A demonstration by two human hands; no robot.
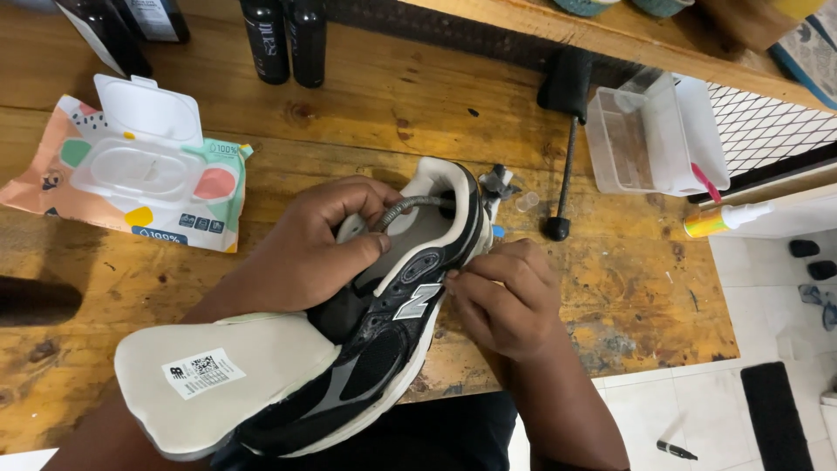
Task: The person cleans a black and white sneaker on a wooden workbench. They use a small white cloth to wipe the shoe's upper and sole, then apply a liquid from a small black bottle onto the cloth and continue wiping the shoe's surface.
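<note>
Worn, stained planks form the wooden workbench (349, 113), whose front edge meets a pale tiled floor (750, 331) on the right. Seen from the head camera, a black and grey sneaker (384, 349) lies tipped on its side near the front edge of the bench, its heel pointing away from the person and its white sole turned to the right. The left hand (305, 253) grips the shoe over its collar, fingers curled around the opening and closed on the upper, with the thumb pressed on the inner lining beside a grey speckled lace (410, 208) that loops across the opening. The right hand (501, 296) rests against the sole edge near the heel, its fingertips pinched together on the side of the shoe; whether they hold anything small cannot be told. A pale insole (218, 384) with a white sticker sticks out of the shoe toward the lower left. An open pack of wet wipes (139, 166) lies well apart on the left. Dark bottles (283, 39) stand at the back, a clear plastic box (649, 135) sits at the right, and a yellow glue bottle (719, 220) lies near it.
</note>
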